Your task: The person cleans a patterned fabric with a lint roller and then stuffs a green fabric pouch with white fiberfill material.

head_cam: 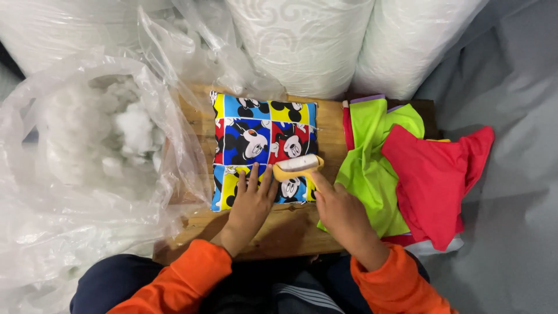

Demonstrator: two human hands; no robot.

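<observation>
Both hands work at the near edge of a small wooden table [290,224]. L hand [251,200] lies flat, fingers spread, pressing the near edge of a square cartoon-print cushion [261,136]. R hand [337,212] is closed round the handle of a yellow brush [297,166], index finger stretched along it; brush head sits on the cushion's near right corner. Orange sleeves [192,273] at both wrists, w/ dark trousers below.

Cushion sits mid-table, its left edge near the table's left edge, its far edge close to the back. Bare wood shows only as a narrow strip along the near edge and a slim gap right of the cushion.

Right side of table: heap of lime-green cloth [372,168] w/ red cloth [436,174] on top, both hanging over the right edge onto grey sheeting [511,221].

Left: big clear plastic bag [52,192] of white stuffing [133,128], its film lapping onto the table's left edge. Far side: white wrapped rolls [302,40] stand right behind the back edge, so no room there.
</observation>
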